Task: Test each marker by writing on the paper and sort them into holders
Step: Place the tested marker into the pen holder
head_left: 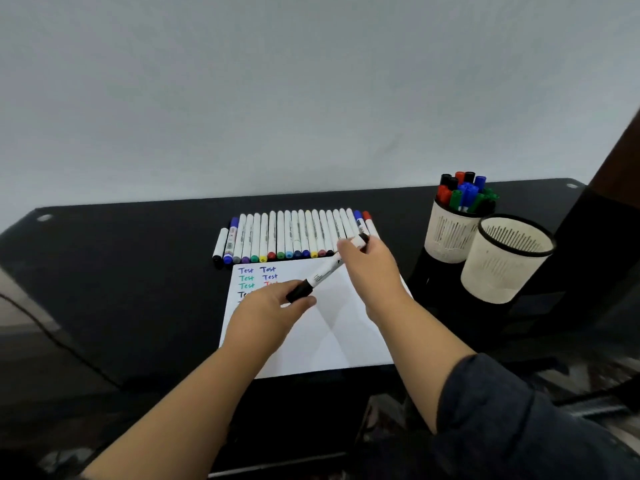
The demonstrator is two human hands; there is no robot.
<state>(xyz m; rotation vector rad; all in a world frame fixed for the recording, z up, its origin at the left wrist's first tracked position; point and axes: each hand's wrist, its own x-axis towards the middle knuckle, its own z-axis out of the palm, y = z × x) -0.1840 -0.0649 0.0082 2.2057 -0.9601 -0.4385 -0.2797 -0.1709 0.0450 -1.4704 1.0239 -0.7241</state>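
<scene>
Forearms reach in from the bottom edge, ours, the right one in a dark sleeve (519,420), both meeting over the paper (311,334).

Our left hand (266,313) curls thumb and fingers round the black cap end of a black marker (322,277). That marker hangs above the sheet, long axis running from lower left up to upper right, cap end low toward us, far end high.

Our right hand (370,268) sits at that far end, fingers bent over it. It also appears to pinch a second white-barrelled marker with a dark tip (358,241), lifted at the right end of the marker row (294,237). Whether the right fingers truly clamp the black marker's far end, we cannot tell; the hand hides it.

Sheet already carries "Test" in several colours (258,277), upper left.

Far holder (450,230) is packed with capped markers; near holder (502,261) looks unfilled from here. Both stand on the table (138,271) right of the paper, so our right hand is the nearer one for any drop-off.

Judgement: pulling the hands apart along the marker's axis would uncap it; the left keeps the cap, the right takes the barrel.
</scene>
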